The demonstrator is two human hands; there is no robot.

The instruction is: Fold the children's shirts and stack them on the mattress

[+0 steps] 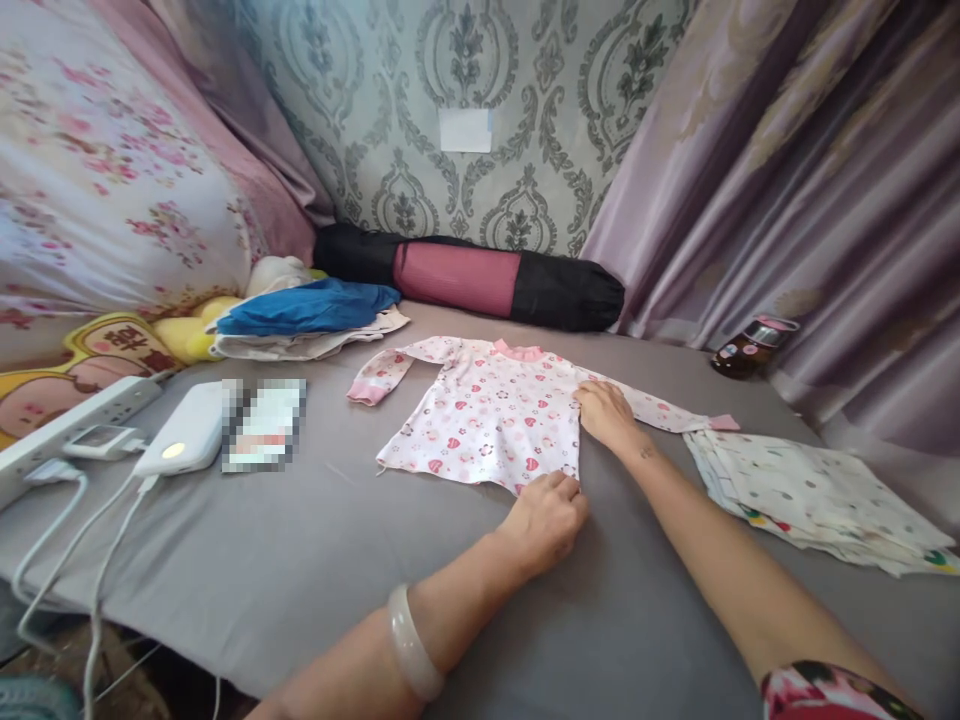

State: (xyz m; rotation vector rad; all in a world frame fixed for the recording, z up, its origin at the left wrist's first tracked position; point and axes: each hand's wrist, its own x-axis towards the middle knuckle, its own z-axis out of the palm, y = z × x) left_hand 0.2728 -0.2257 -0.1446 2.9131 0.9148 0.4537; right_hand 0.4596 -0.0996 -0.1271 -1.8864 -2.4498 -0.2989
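A small white long-sleeved shirt [487, 415] with pink hearts and a pink collar lies spread out on the grey sheet. Its left sleeve bends downward, and the right one stretches out toward a stack of folded clothes. My left hand [547, 515], below a pale bangle [414, 642], is closed on the shirt's bottom right corner. Higher up the same side edge, my right hand [606, 412] grips the fabric near the underarm, its fingertips pinched together. The cloth between the fingers of both hands is mostly hidden.
Folded white clothes [832, 490] lie at the right, near a dark bottle [754, 345]. A blue garment [307, 305] tops a pile at the back left. A rolled bag [457, 275] lies along the wall. A power bank [187, 430], power strip [82, 425] and cables occupy the left.
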